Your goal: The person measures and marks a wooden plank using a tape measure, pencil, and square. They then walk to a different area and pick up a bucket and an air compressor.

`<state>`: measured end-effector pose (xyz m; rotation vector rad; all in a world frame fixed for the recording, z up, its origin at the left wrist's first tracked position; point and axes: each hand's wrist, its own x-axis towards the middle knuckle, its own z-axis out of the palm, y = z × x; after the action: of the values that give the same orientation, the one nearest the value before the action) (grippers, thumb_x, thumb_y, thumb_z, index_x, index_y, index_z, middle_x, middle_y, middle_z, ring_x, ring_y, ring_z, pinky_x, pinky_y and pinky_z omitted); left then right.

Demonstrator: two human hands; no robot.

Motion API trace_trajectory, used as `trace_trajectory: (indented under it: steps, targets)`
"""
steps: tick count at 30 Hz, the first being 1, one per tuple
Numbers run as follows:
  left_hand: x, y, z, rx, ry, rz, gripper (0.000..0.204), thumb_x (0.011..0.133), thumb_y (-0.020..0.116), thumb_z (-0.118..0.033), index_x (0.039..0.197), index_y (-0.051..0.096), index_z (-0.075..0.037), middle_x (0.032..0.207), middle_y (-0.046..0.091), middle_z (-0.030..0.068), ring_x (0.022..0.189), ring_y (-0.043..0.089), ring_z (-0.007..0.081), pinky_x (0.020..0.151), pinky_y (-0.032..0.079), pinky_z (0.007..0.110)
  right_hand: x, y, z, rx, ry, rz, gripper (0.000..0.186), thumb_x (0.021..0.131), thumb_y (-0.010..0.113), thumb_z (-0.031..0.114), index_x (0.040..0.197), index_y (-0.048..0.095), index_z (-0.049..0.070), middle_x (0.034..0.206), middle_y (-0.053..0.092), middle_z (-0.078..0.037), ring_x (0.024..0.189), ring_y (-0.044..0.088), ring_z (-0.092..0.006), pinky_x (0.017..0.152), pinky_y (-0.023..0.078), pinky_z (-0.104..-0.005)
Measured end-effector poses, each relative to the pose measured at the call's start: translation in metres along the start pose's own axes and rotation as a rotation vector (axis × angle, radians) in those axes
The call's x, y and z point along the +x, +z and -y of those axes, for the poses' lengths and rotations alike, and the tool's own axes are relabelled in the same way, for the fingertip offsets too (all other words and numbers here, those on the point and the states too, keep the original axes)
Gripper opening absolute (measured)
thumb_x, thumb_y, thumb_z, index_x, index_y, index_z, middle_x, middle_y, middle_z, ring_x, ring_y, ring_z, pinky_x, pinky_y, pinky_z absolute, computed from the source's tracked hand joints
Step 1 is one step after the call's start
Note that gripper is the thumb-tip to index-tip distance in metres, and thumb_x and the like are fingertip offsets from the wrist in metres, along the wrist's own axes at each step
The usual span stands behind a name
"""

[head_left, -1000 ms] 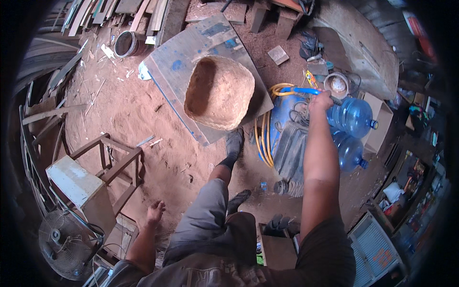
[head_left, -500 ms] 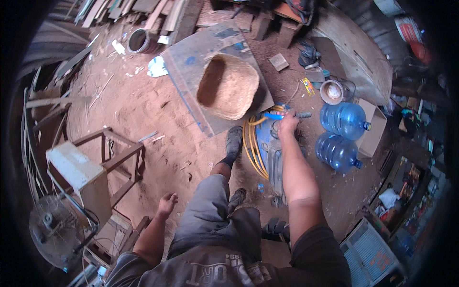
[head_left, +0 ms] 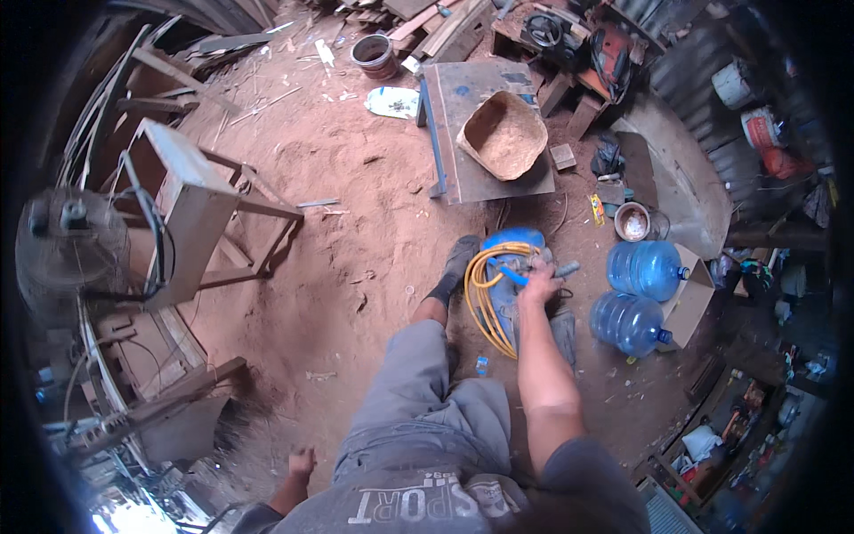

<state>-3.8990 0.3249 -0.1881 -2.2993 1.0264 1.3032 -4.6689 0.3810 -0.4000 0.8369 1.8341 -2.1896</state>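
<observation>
Reaching down to the blue machine on the dirt floor, the right hand closes around its blue handle. The coiled yellow hose draped over the machine looks likely to snag a foot or drag if the machine is lifted. Beyond it lies a board carrying a woven basket; two blue water jugs crowd the right side. The left hand hangs low by the hip, fingers loosely curled, holding nothing.
</observation>
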Motion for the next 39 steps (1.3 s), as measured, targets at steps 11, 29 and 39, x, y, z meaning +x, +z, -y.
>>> trace_trajectory:
  steps: [11, 29, 39]
  targets:
    - [0.064, 0.05, 0.042, 0.486, 0.235, 0.187, 0.046, 0.102, 0.068, -0.04, 0.126, 0.077, -0.001, 0.103, 0.08, 0.0157, 0.096, 0.075, 0.0252, 0.088, 0.058, 0.041, -0.059, -0.105, 0.042, -0.533, 0.007, -0.103, 0.045, 0.105, 0.056, 0.028, 0.123, 0.054, -0.012, 0.093, 0.071, -0.025, 0.061, 0.069, -0.0288, 0.052, 0.056, -0.0415]
    - [-0.004, 0.033, -0.107, 0.779, 0.51, 0.185, 0.049, 0.105, 0.073, -0.035, 0.136, 0.07, 0.002, 0.13, 0.076, 0.0195, 0.118, 0.073, 0.0268, 0.103, 0.056, 0.039, -0.127, -0.096, -0.037, -0.791, -0.259, 0.222, 0.07, 0.111, 0.052, 0.041, 0.151, 0.037, -0.015, 0.134, 0.06, -0.045, 0.125, 0.061, -0.0568, 0.108, 0.05, -0.0552]
    - [-0.008, -0.017, 0.04, -0.095, 0.249, -0.082, 0.047, 0.103, 0.075, -0.037, 0.128, 0.074, 0.003, 0.112, 0.078, 0.0098, 0.094, 0.073, 0.017, 0.084, 0.058, 0.034, -0.204, -0.142, -0.174, -1.104, -0.203, 0.505, 0.062, 0.099, 0.068, 0.029, 0.145, 0.052, -0.009, 0.142, 0.061, -0.038, 0.134, 0.059, -0.0517, 0.114, 0.047, -0.0537]
